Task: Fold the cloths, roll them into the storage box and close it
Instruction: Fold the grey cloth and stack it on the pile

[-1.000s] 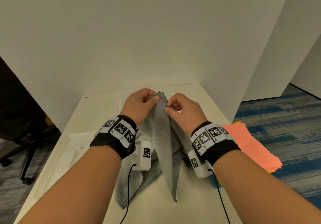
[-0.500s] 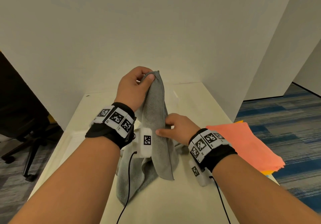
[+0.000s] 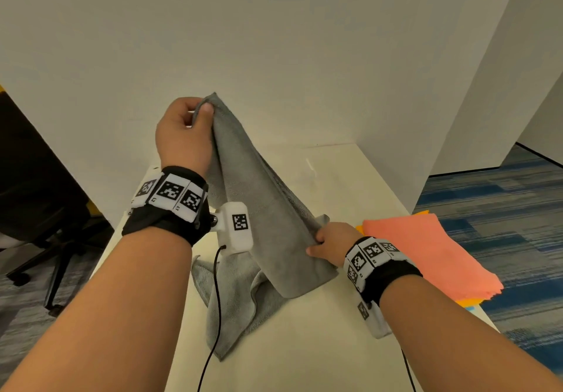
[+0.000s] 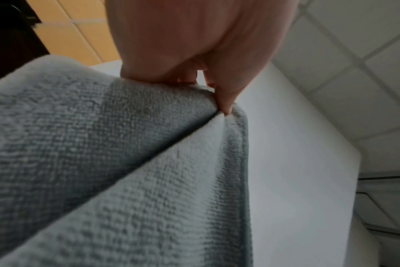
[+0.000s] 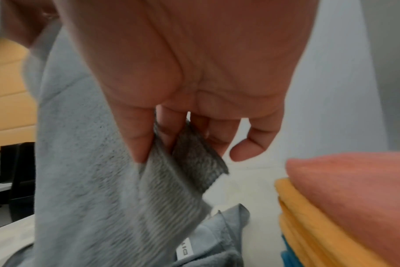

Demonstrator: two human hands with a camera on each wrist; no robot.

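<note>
A grey cloth (image 3: 259, 206) hangs stretched between my two hands above the white table (image 3: 341, 178). My left hand (image 3: 195, 117) pinches its top corner high up, thumb over the hem; in the left wrist view that hand (image 4: 219, 101) nips the grey cloth (image 4: 130, 162) at its fold. Lower and to the right, my right hand (image 3: 320, 238) grips the cloth's edge. In the right wrist view the right hand (image 5: 158, 144) holds the dark hem of the grey cloth (image 5: 89, 180) between thumb and fingers. The cloth's tail lies crumpled on the table. No storage box shows.
A stack of folded cloths lies at the table's right edge, salmon cloth (image 3: 426, 251) on top, with orange cloths (image 5: 313, 216) and a blue cloth (image 5: 290, 256) under it. White walls close in behind and right. A black office chair (image 3: 39, 196) stands left of the table.
My left hand has risen with the cloth's corner. My right hand has slid down the edge and out to the right, drawing the cloth taut.
</note>
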